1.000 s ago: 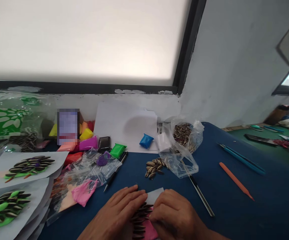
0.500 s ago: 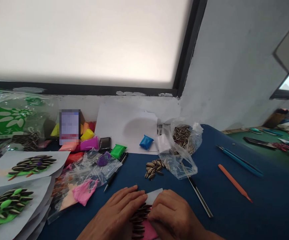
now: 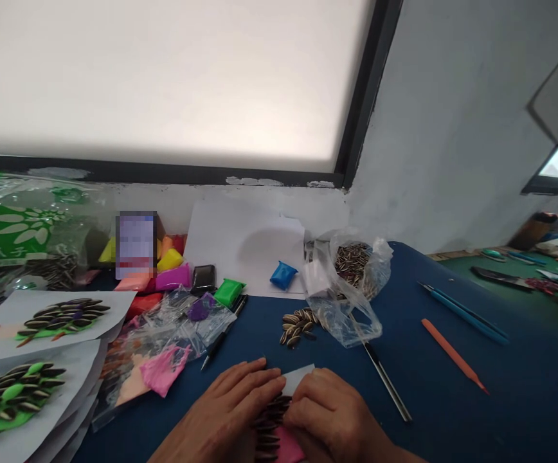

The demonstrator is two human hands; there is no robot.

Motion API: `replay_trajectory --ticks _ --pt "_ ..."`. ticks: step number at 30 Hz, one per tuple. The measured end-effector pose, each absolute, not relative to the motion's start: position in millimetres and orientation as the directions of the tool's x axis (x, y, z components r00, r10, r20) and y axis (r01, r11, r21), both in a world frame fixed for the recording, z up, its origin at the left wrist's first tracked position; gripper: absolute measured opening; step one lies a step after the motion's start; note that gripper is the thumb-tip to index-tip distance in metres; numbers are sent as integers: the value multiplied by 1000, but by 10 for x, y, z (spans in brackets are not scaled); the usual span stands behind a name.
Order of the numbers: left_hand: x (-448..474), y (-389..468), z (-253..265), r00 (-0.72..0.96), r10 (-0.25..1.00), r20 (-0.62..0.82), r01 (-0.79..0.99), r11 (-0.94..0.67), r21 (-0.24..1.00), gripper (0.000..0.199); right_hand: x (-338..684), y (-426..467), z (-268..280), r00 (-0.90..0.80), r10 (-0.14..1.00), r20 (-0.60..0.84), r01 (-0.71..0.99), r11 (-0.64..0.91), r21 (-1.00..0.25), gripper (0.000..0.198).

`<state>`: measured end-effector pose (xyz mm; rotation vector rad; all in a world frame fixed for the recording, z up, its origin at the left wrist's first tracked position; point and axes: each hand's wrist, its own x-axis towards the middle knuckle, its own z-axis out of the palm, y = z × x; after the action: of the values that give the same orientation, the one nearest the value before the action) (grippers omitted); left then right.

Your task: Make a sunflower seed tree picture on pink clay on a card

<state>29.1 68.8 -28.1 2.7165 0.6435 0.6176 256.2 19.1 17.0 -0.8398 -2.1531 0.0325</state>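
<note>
Dark, slender sunflower seeds (image 3: 267, 440) set in pink modelling clay (image 3: 289, 446) on white paper (image 3: 298, 379), between the hands. Left hand (image 3: 233, 402): flat, fingers extended beside the seeds. Right hand (image 3: 334, 411): curled over the clay; whether it pinches anything cannot be told. Beyond: loose striped seeds (image 3: 297, 326). Set seeds probably light, stiff, best gripped by their flat sides; clay likely soft, easily dented; paper best steadied at its bare corner.

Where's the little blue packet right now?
In the head view, the blue packet is near the middle, on the white paper by the wall. The clear bag of seeds is just to its right.
</note>
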Motion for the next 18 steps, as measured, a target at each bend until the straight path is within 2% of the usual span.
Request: replay_trajectory --ticks 5,13,18 --pt "298 691 -311 806 475 353 355 -865 354 61 2551 187 192 -446 590 673 574 766 -291 29" --pt "305 700 -290 800 461 383 339 -875 346 69 2570 191 196 -445 605 660 554 765 -328 20" --pt "287 677 -275 802 488 343 372 -859 353 56 2580 183 206 -429 615 661 560 756 -339 19"
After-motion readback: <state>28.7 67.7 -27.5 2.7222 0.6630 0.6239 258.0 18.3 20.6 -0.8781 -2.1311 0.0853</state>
